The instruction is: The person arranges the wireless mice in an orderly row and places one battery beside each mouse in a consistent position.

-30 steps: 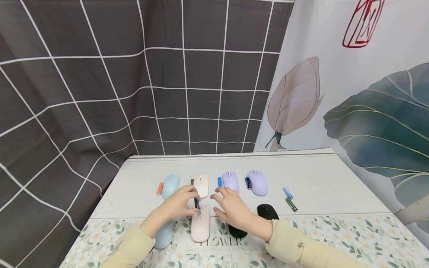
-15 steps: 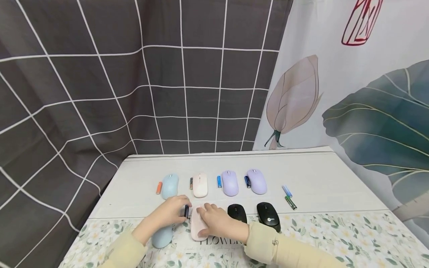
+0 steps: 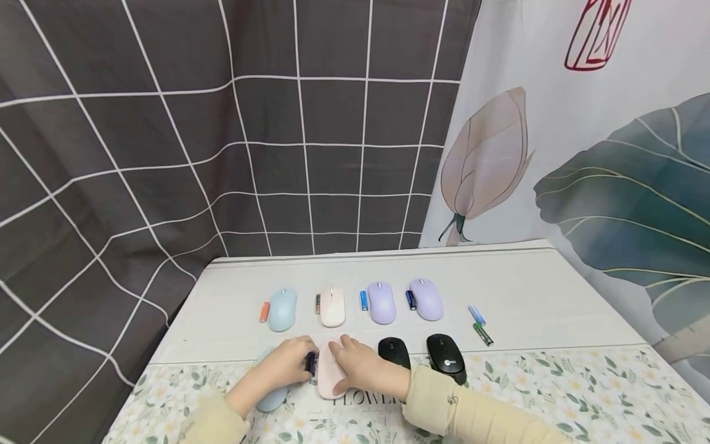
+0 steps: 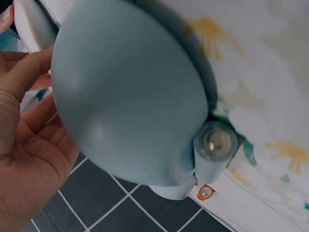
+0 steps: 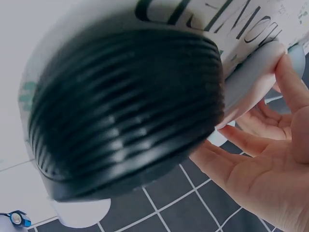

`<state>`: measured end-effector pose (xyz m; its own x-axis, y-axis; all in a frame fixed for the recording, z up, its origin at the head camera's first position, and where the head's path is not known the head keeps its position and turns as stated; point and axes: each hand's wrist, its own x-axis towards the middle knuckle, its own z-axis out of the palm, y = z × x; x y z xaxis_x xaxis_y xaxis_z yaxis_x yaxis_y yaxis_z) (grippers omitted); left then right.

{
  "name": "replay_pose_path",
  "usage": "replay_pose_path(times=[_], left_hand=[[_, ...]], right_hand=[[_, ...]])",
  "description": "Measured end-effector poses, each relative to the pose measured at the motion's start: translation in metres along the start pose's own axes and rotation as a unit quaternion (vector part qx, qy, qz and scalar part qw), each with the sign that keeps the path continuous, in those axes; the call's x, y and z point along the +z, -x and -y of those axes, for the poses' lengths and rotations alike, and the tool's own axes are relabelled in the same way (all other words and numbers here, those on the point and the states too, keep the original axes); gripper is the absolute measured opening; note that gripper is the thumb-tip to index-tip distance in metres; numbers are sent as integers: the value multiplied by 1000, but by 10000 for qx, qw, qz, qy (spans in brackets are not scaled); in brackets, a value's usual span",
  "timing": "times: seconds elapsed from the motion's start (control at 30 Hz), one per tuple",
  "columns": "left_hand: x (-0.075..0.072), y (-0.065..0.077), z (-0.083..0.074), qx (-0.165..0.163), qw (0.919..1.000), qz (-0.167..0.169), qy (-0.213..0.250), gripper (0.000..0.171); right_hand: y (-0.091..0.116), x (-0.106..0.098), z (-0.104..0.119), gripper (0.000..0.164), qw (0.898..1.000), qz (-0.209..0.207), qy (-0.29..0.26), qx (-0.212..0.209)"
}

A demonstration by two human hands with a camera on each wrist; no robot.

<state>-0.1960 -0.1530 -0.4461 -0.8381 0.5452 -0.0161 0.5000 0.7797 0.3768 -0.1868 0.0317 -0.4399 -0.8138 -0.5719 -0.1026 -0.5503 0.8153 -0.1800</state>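
Note:
A pink computer mouse lies at the table's front middle. My right hand grips it, fingers over its far part and thumb along its near right side. Just left of that mouse, my left hand pinches a dark battery between thumb and fingers. Beneath the left wrist sits a light blue mouse, partly hidden by the arm; the left wrist view shows a pale battery beside this blue mouse. A black mouse is partly covered by the right forearm, and its ribbed end fills the right wrist view.
Behind stands a row of mice: light blue, cream and two purple ones, each with a battery on its left. Another black mouse is at right. Blue and green batteries lie farther right.
My right hand has moved left and down onto the pink mouse. The left hand has brought the dark battery from above that mouse to its left side.

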Motion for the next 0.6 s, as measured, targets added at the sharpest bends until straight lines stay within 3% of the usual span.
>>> replay_pose_path(times=[0.6], left_hand=[[6,3,-2,-231,9962,-75,834,45]], right_hand=[[-1,1,-2,84,9998,-76,46,-164]])
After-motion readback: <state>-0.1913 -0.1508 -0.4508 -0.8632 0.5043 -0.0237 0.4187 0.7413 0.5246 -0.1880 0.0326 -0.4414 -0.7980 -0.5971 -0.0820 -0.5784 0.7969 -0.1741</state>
